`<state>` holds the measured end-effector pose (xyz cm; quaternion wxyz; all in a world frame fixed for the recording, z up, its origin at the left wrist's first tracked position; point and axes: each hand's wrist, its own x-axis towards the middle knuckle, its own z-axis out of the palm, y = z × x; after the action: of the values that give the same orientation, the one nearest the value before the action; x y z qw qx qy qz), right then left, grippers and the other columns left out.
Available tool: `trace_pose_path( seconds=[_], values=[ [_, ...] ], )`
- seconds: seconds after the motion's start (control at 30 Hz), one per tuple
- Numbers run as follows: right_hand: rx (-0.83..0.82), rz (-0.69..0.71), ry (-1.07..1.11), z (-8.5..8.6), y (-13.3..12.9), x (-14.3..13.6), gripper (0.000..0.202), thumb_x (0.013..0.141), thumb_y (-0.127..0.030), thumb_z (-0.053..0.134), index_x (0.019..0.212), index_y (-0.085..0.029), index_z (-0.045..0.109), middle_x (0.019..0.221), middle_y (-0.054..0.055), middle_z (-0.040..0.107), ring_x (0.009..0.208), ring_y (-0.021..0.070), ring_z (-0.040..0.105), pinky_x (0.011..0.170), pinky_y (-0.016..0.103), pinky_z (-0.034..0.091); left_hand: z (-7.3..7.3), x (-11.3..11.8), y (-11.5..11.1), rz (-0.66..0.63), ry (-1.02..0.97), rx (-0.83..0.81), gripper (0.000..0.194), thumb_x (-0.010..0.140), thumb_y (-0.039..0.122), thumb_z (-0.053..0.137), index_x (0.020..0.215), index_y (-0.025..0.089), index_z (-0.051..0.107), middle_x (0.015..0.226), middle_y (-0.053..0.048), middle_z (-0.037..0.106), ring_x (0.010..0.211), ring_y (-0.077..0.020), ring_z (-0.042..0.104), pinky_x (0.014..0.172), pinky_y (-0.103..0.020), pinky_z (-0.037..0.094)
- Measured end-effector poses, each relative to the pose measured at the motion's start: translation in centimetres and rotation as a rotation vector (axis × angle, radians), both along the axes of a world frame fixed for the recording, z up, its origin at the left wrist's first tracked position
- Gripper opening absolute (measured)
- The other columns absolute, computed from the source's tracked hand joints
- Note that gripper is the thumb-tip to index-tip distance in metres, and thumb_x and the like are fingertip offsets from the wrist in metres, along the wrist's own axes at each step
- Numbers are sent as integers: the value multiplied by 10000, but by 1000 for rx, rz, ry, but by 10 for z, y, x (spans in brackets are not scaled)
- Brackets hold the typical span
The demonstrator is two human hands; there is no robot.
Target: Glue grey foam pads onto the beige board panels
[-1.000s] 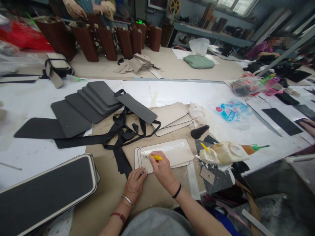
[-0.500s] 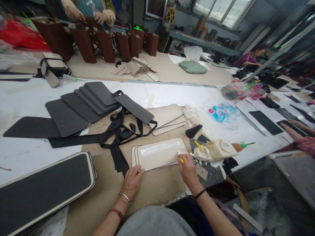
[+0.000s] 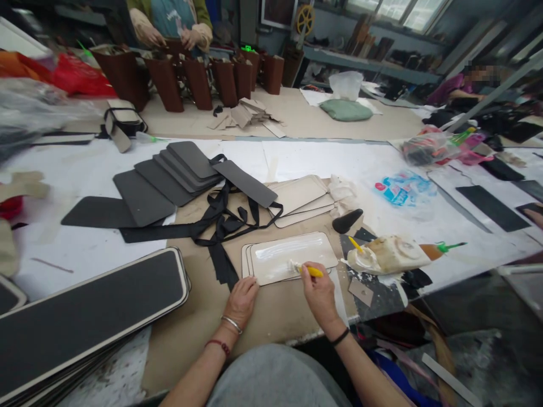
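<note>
Right hand (image 3: pixel 319 294), clamped on yellow-handled brush (image 3: pixel 314 271), shifted leftward along crosswise cream round-cornered panel (image 3: pixel 274 261); left hand (image 3: pixel 241 301) at near-left corner, grip unclear.

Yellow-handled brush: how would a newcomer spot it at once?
On the brown sheet, find the nearer stack of cream panels. The right hand holds the yellow-handled brush there, its pale tip over the panels. Unlike the yellow stick in the white container, it is in hand.
</note>
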<state>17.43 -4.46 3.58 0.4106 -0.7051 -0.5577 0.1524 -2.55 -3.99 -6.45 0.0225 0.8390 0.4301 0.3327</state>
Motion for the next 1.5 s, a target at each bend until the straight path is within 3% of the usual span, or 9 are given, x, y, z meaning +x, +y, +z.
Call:
trace_pose_path(
  seconds=[0.2,0.43,0.53,0.8,1.0,1.07,1.27,1.4,1.5],
  values=[
    [-23,91,196,-20,11,-31,302,850,-425,437,814,-174,601,769,54,616,712,172,574,662,288,464,-2,0,-1,-6,-1,-29,223,822,95,429,886,171,629,924,-75,643,924,-169,570,809,-325,501],
    [33,-196,-251,-22,23,98,362,856,-453,395,815,-152,591,785,96,603,738,212,552,729,374,451,-3,-2,1,-12,-13,58,247,801,46,423,875,165,625,916,-73,642,921,-175,572,806,-319,501],
    [72,-150,-398,-20,19,116,352,886,-416,354,854,-150,582,822,105,590,786,215,551,749,373,458,-1,-1,1,-8,-13,67,242,808,50,418,873,165,621,907,-73,644,924,-173,573,797,-311,501],
    [4,206,-315,-13,0,39,216,910,-252,361,921,-178,563,857,71,575,822,169,573,751,293,482,0,-2,3,-25,17,81,232,829,81,402,864,157,618,903,-76,649,899,-176,586,784,-315,510],
    [71,31,-391,-8,26,87,272,898,-346,363,897,-173,572,854,100,581,816,210,566,756,375,478,2,-1,2,-5,9,76,229,827,83,409,854,154,625,892,-81,649,896,-175,589,776,-310,519],
    [44,37,-381,-12,31,86,301,893,-378,357,857,-178,579,811,92,581,769,208,567,725,372,483,2,0,2,3,8,83,236,826,78,404,849,152,627,882,-81,650,891,-175,589,774,-310,521],
    [-47,299,86,-5,17,-6,226,875,-354,430,874,-187,582,834,69,606,791,181,587,740,319,492,2,1,0,16,-14,32,241,831,93,406,873,165,633,897,-80,650,902,-171,583,784,-324,522],
    [-167,196,476,-10,36,-44,295,823,-450,477,859,-170,560,793,49,608,660,167,615,635,297,525,4,4,-1,30,-31,-36,227,832,102,421,877,176,631,893,-71,645,903,-158,578,798,-322,515],
    [-227,76,620,-22,58,-40,373,757,-529,515,849,-167,542,730,29,610,610,176,625,613,315,539,5,5,-2,50,-18,-27,214,833,102,423,865,162,626,891,-69,643,893,-159,574,803,-319,513]
  ],
)
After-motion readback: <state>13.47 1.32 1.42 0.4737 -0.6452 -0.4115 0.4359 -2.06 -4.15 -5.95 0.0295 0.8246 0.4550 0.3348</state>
